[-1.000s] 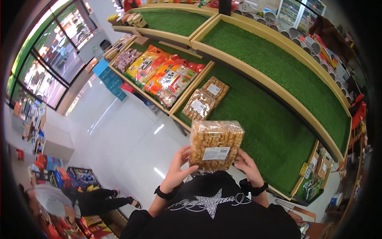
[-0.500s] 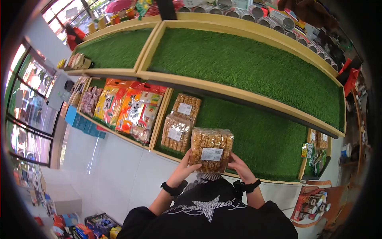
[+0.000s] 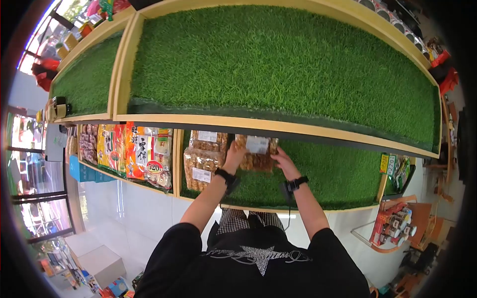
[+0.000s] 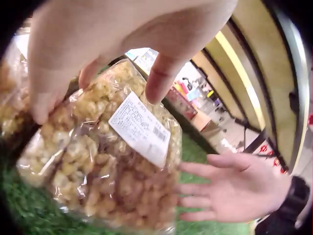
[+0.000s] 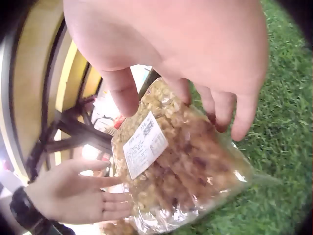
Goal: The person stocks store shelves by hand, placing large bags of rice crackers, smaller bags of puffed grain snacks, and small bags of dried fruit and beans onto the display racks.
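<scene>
A clear-wrapped pack of golden-brown snack blocks [image 3: 259,163] with a white label is at the green lower shelf, right of two similar packs. My left hand [image 3: 234,158] is along its left side. My right hand [image 3: 284,164] is at the opposite side. In the left wrist view, straight right fingers [image 4: 195,191] meet the wrapper's edge, palm facing the pack. The right wrist view shows the left hand [image 5: 78,193] likewise with extended fingers beside the wrapper. Close by on the left lie the label-bearing front pack [image 3: 201,166] and the one behind it [image 3: 211,135].
An upper grass-lined shelf [image 3: 278,64] overhangs the lower one, edged in wood [image 3: 278,126]. Left of a wooden divider [image 3: 177,164] lie large rice-cracker bags [image 3: 149,154]. Green packets [image 3: 397,174] fill the right-end compartment. A wooden chair [image 3: 417,218] stands at right.
Both hands have carried the pack forward from before my body to the lower shelf, beside the other two packs. The head view has turned toward the shelves, and the arms now reach out.
</scene>
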Available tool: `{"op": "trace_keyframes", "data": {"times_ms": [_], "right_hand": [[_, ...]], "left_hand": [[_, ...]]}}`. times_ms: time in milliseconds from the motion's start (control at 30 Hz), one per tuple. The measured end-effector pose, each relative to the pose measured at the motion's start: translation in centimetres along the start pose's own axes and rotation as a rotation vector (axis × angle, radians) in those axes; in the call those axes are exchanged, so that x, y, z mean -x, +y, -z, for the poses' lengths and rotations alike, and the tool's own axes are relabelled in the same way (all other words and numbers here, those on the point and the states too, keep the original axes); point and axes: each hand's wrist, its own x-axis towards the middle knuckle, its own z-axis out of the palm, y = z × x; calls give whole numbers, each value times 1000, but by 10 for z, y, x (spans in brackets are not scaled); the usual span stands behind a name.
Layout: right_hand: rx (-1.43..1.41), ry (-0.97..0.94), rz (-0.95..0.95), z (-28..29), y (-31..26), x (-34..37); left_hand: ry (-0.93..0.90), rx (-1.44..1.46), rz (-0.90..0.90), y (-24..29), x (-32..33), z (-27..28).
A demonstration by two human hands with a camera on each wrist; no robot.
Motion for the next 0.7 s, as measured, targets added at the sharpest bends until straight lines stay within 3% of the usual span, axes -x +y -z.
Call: {"op": "trace_keyframes", "data": {"times_ms": [67,100,167,200,267,400,467,533,700], "right_hand": [[62,18,71,7,38,-44],[137,28,174,8,50,-57],[97,90,101,-17,26,-38],[63,137,19,-29,15,-26],[58,125,62,-35,14,-22],[45,112,109,-39,16,-30],[45,124,110,-38,20,-31],[-125,138,80,-36,27,-31],[-67,203,41,-51,43,-37]], "left_hand": [[33,-123,-210,-48,-51,9],[21,-130,-204,-51,-49,10],[66,-268,26,-44,-45,11],[56,-276,24,-38,-35,11],[109,-327,-93,-23,-13,7],[17,-410,-111,-21,-1,12],[12,-390,-146,-22,5,14],[8,-374,-341,-13,19,18],[-86,-132,-318,-2,54,29]]}}
